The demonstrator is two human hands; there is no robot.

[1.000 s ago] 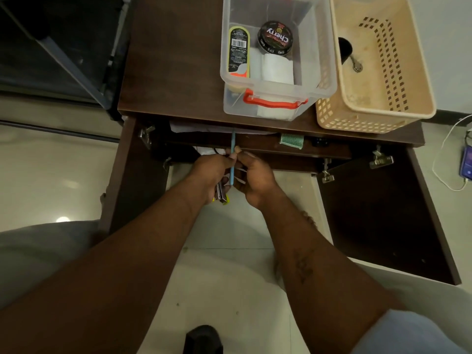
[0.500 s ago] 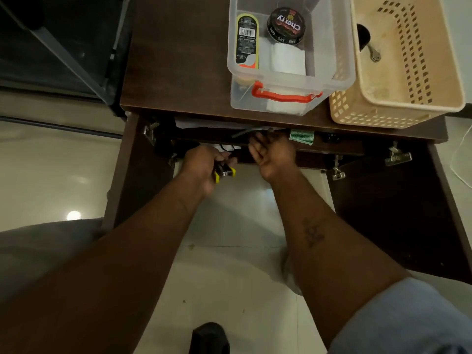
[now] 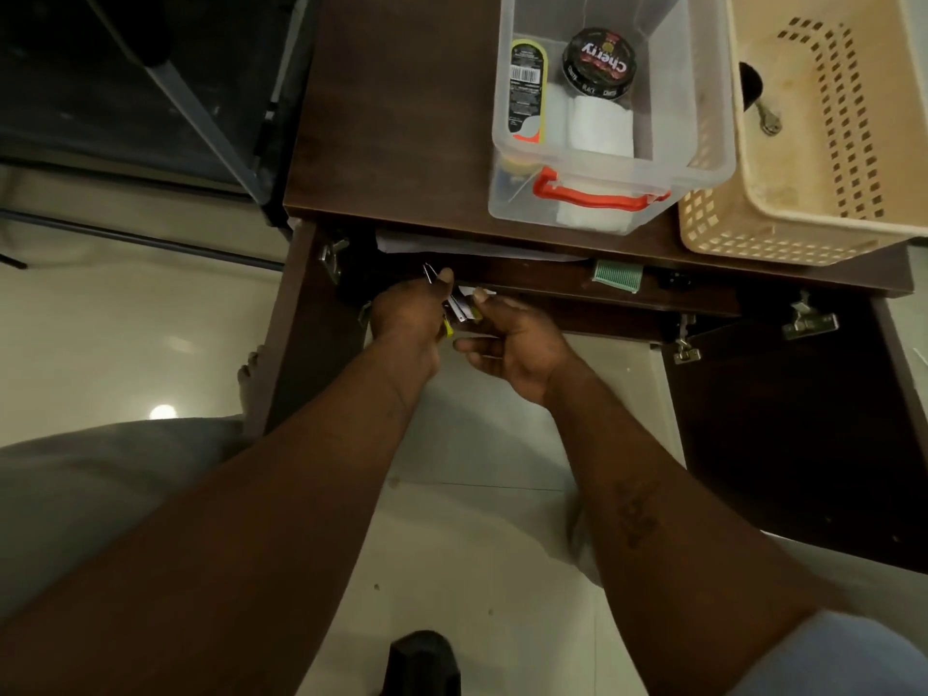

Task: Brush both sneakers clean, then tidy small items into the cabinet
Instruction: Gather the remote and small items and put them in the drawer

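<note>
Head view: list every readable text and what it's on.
"Cherry": lid of the round black polish tin in the clear storage bin.
Tin's rim print: too small to read.
Barcode label on the black-and-yellow bottle: print too blurred to read.

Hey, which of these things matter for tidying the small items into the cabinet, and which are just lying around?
In the job: small items gripped in the left hand; right hand beside them; cabinet.

Lying about: clear box, polish tin, bottle, basket, key, green comb.
</note>
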